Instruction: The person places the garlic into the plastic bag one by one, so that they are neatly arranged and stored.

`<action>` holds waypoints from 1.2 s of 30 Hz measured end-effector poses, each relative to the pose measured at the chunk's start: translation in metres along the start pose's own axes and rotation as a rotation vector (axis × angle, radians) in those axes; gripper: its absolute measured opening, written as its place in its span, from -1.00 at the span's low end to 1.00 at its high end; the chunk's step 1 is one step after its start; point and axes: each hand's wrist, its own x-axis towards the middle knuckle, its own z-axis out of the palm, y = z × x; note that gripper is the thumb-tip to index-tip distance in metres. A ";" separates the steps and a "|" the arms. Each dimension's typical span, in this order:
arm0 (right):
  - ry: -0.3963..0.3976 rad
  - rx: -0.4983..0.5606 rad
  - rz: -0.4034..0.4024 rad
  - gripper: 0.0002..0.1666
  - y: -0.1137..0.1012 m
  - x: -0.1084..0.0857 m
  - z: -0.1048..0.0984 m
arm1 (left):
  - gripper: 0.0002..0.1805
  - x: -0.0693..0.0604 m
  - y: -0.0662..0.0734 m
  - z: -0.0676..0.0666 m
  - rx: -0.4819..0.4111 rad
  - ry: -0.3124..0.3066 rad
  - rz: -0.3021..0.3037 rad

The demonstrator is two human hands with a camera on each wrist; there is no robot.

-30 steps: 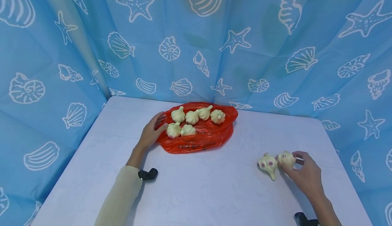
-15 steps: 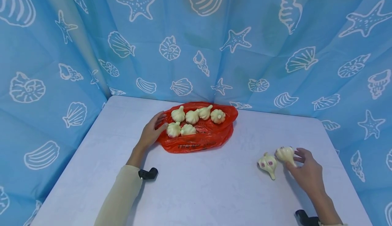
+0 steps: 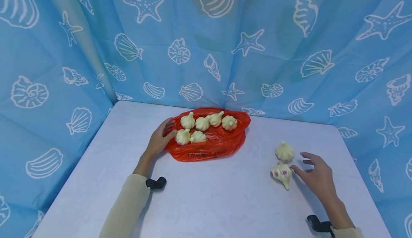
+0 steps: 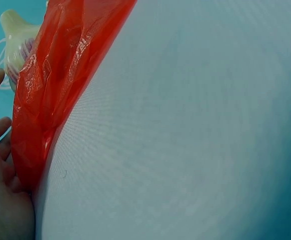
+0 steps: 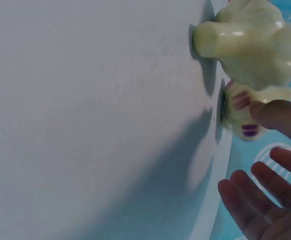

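My left hand (image 3: 157,139) rests against the left edge of a red plastic bag (image 3: 222,148), thumb apart from the fingers. In the left wrist view its fingertips (image 4: 3,126) lie beside the bag's side (image 4: 60,85). Several pale garlic bulbs (image 3: 202,123) lie in the bag's opening. At the right of the table, one garlic bulb (image 3: 284,153) sits just beyond a purple-marked garlic bulb (image 3: 281,173). My right hand (image 3: 318,177) is beside them, holding nothing, its fingers spread. The thumb tip (image 5: 260,112) overlaps the marked bulb in the right wrist view; contact is unclear.
A white-covered table (image 3: 212,198) lies under everything. Blue curtains (image 3: 199,44) with white shell and starfish prints stand around its back and sides. A black wrist camera (image 3: 156,183) sits on the left wrist, another camera (image 3: 318,224) on the right.
My right hand has let go of the garlic bulb it held, which now sits farther left and back. The hand stands apart from that bulb. The left hand and bag stay put.
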 end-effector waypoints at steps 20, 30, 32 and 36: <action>-0.005 0.084 -0.107 -0.30 -0.015 0.020 0.011 | -0.24 0.000 0.000 0.000 0.004 0.007 0.006; 0.031 0.133 -0.187 -0.29 -0.007 0.026 0.023 | -0.24 -0.001 -0.002 -0.001 -0.002 0.007 -0.005; 0.030 0.137 -0.194 -0.29 -0.007 0.027 0.024 | -0.24 0.000 -0.002 0.000 0.000 0.007 -0.011; 0.024 0.135 -0.189 -0.29 -0.005 0.030 0.026 | -0.23 0.000 -0.002 -0.001 -0.001 0.005 -0.011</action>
